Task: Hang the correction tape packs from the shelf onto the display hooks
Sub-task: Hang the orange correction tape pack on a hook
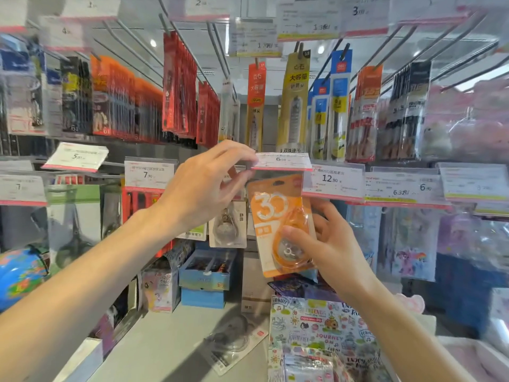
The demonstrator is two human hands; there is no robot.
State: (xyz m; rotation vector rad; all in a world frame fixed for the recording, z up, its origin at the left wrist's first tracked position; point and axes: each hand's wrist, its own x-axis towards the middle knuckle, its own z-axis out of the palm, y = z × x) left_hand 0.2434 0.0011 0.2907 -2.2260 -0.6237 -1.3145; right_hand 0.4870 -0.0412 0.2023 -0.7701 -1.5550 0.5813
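My right hand point(327, 244) grips an orange correction tape pack point(281, 216) by its lower half and holds it upright, its hang hole just below a white price tag point(281, 160). My left hand point(209, 183) pinches the left end of that price tag and lifts it flat. A grey correction tape pack point(228, 224) hangs just left of the orange one. Another clear and grey pack point(231, 343) lies flat on the shelf point(165, 340) below. The hook behind the tag is hidden.
Rows of hanging pen packs point(294, 100) fill the hooks above. More price tags point(334, 180) line the rail to the right. Blue boxes point(206, 271), a patterned notebook pack point(319, 326) and a globe point(19, 274) crowd the shelf.
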